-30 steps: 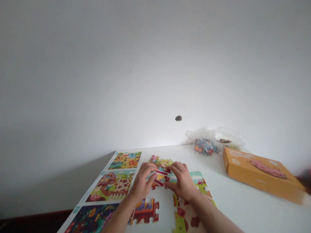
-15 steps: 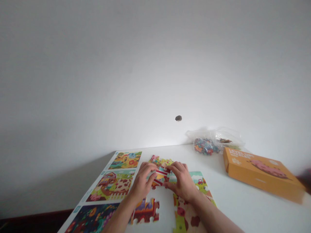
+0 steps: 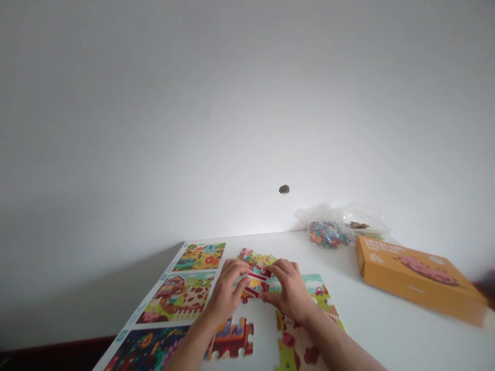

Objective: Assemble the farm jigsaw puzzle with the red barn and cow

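Observation:
Between my two hands lies a small joined section of puzzle pieces [image 3: 257,284], with red and white stripes and a yellow patch. My left hand [image 3: 227,288] pinches its left edge between thumb and fingers. On the opposite edge, my right hand [image 3: 289,289] is closed in the same way, fingers curled and thumb below. The right forearm and hand partly cover a joined puzzle section with a cow [image 3: 291,340] and a tractor. Nearer to me, beside the left forearm, is another joined section of red and purple pieces [image 3: 234,337]. More colourful pieces [image 3: 258,257] lie just beyond my fingers.
A picture sheet [image 3: 184,298] with three printed scenes lies along the table's left side. At the back right are clear plastic bags [image 3: 328,233] of puzzle pieces. An orange puzzle box [image 3: 417,265] with a pig picture sits at the right. The wall [image 3: 240,129] rises behind the table.
Both hands stay almost in place around the striped pieces, with only slight finger shifts. The whole view has moved down very slightly.

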### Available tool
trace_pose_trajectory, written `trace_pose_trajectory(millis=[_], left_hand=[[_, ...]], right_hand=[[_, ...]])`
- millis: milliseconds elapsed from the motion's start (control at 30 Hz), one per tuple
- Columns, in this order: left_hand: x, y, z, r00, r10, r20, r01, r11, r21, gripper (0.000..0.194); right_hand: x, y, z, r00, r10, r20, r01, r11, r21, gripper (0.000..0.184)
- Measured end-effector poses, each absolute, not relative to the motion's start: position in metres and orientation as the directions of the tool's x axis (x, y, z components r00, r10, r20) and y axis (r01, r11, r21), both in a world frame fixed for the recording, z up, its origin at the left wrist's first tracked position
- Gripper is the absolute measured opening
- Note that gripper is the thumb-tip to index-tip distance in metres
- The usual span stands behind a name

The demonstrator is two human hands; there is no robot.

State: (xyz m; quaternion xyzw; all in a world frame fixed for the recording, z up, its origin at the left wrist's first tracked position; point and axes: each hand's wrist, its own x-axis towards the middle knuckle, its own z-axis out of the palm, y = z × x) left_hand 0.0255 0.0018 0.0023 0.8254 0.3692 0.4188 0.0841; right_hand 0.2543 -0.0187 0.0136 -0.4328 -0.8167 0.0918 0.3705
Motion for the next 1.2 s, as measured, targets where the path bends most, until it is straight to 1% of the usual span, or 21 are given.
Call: trace_pose_trajectory(millis=[400,533,700,800,1000,1100,1200], left_hand=[[0.0258,0.0019,0.0044,0.366,0.677,0.639,0.551,-0.711,0.437,0.014],[0.0259,0.002,0.0041,0.351,0.683,0.64,0.559,-0.702,0.441,0.015],[0.0266,0.0025,0.004,0.34,0.688,0.641,0.562,-0.695,0.448,0.014],[0.0267,0.0024,0.0048,0.314,0.686,0.657,0.569,-0.69,0.448,0.015],[0.0284,0.0002,0.007,0.342,0.679,0.65,0.581,-0.697,0.421,0.006],[0.0293,0.0008,0.0055,0.36,0.671,0.648,0.58,-0.705,0.408,0.007],[0.0298,0.0016,0.004,0.35,0.675,0.65,0.583,-0.7,0.413,0.008]], right_hand=[[0.2541,-0.0194,0.0146,-0.364,0.774,0.519,0.644,0.611,-0.461,0.051],[0.2546,-0.0206,0.0179,-0.365,0.78,0.508,0.647,0.605,-0.464,0.048],[0.2539,-0.0202,0.017,-0.342,0.778,0.526,0.639,0.603,-0.477,0.049],[0.2535,-0.019,0.015,-0.305,0.781,0.544,0.643,0.591,-0.488,0.045],[0.2527,-0.0182,0.015,-0.26,0.785,0.562,0.65,0.573,-0.499,0.043],[0.2521,-0.0192,0.0161,-0.271,0.78,0.564,0.647,0.582,-0.493,0.039],[0.2517,-0.0196,0.0156,-0.273,0.776,0.569,0.647,0.585,-0.488,0.04]])
